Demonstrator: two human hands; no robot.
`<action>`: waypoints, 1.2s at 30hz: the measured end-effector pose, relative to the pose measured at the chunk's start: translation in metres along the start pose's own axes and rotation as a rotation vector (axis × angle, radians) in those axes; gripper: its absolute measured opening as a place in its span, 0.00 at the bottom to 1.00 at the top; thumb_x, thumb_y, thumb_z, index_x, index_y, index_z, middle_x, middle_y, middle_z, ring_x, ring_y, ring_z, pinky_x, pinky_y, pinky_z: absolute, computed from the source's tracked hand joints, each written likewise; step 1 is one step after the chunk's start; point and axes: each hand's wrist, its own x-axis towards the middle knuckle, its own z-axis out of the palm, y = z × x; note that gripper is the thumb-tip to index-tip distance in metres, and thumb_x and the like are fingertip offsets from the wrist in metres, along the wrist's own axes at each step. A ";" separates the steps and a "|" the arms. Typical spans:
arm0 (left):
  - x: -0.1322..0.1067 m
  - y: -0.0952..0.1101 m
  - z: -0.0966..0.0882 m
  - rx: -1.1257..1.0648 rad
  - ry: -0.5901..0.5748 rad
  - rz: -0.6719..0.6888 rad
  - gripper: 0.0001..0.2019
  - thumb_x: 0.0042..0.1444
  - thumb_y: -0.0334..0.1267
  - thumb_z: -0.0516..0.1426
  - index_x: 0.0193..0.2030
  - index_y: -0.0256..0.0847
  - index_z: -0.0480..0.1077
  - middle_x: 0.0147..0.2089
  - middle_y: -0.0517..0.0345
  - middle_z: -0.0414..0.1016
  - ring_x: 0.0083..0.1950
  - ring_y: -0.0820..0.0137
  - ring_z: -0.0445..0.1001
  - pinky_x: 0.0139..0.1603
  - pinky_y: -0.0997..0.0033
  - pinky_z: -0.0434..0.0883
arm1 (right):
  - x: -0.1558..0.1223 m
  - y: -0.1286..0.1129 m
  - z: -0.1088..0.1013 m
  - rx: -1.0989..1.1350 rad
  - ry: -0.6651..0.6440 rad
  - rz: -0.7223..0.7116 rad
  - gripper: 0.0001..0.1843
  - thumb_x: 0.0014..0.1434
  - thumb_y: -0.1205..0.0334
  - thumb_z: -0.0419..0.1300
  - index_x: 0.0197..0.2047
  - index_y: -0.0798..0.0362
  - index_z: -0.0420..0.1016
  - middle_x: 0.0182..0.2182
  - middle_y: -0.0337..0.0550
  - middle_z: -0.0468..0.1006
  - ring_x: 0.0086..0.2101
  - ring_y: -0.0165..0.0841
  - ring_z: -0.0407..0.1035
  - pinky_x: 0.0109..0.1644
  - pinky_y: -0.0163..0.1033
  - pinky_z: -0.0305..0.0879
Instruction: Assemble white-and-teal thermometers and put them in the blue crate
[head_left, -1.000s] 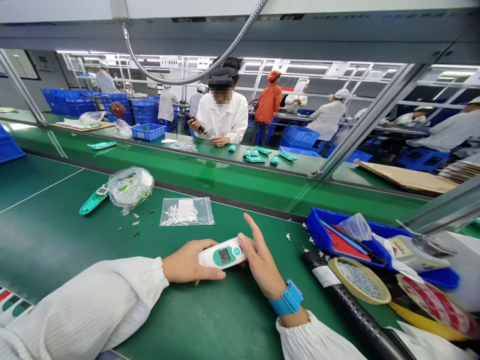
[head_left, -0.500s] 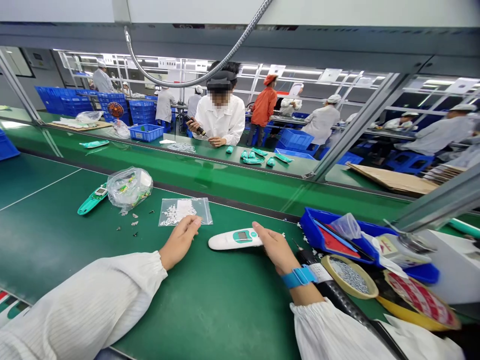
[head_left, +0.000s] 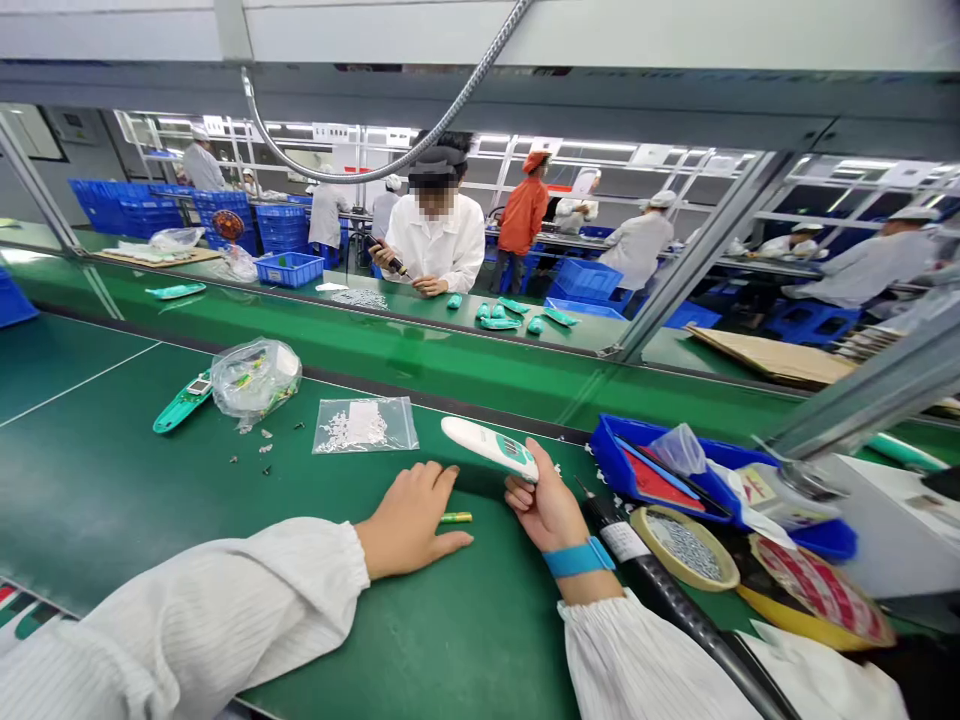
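Note:
My right hand point(head_left: 545, 508) is closed round the teal end of a white and teal thermometer point(head_left: 489, 446), lifting it off the green table with its white tip pointing up and left. My left hand point(head_left: 411, 522) rests on the table surface, fingers loosely together, holding nothing. A small green and yellow stick point(head_left: 456, 517) lies on the table right beside the left fingertips. A blue band circles my right wrist.
A clear bag of small parts point(head_left: 365, 425), a crumpled plastic bag point(head_left: 256, 376) and a teal thermometer half point(head_left: 181, 403) lie further left. A black electric screwdriver point(head_left: 660, 590), tape rolls point(head_left: 684, 547) and a blue bin point(head_left: 637, 466) crowd the right. A person sits opposite.
The right hand picked the thermometer up off the table and tilted it. The left hand drew back from the parts bag and settled near the small green stick.

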 end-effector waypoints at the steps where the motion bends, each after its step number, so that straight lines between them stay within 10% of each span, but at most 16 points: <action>1: 0.007 0.003 0.002 0.076 -0.009 0.000 0.32 0.52 0.53 0.51 0.57 0.33 0.52 0.49 0.43 0.61 0.47 0.57 0.62 0.46 0.57 0.63 | 0.000 0.000 -0.001 0.021 -0.003 -0.004 0.23 0.45 0.47 0.60 0.21 0.52 0.51 0.10 0.26 0.48 0.12 0.19 0.43 0.12 0.26 0.40; 8: 0.049 -0.007 0.012 0.308 -0.077 -0.124 0.17 0.59 0.39 0.41 0.45 0.27 0.61 0.38 0.41 0.65 0.36 0.58 0.70 0.32 0.61 0.68 | 0.002 0.001 -0.001 0.097 -0.014 -0.026 0.20 0.47 0.51 0.61 0.22 0.52 0.53 0.10 0.26 0.49 0.11 0.19 0.44 0.11 0.26 0.42; 21: 0.036 0.003 0.012 0.258 -0.068 -0.231 0.15 0.52 0.23 0.43 0.47 0.25 0.58 0.43 0.36 0.62 0.41 0.56 0.70 0.35 0.60 0.70 | -0.001 -0.001 0.000 0.171 -0.004 -0.060 0.16 0.49 0.55 0.59 0.23 0.51 0.54 0.10 0.27 0.51 0.11 0.20 0.45 0.11 0.25 0.44; 28: 0.034 -0.009 0.003 -0.043 -0.038 -0.327 0.12 0.56 0.31 0.46 0.46 0.31 0.59 0.40 0.41 0.67 0.42 0.60 0.70 0.41 0.61 0.67 | -0.001 -0.003 -0.002 0.192 -0.004 -0.066 0.18 0.47 0.54 0.60 0.22 0.51 0.53 0.10 0.26 0.50 0.11 0.20 0.45 0.11 0.25 0.44; 36: 0.022 -0.031 -0.014 -0.344 0.035 -0.435 0.22 0.61 0.47 0.32 0.37 0.36 0.60 0.24 0.62 0.60 0.18 0.80 0.59 0.20 0.80 0.61 | 0.003 -0.002 -0.006 0.212 0.000 -0.051 0.17 0.51 0.55 0.58 0.22 0.52 0.52 0.09 0.26 0.50 0.10 0.20 0.44 0.11 0.26 0.44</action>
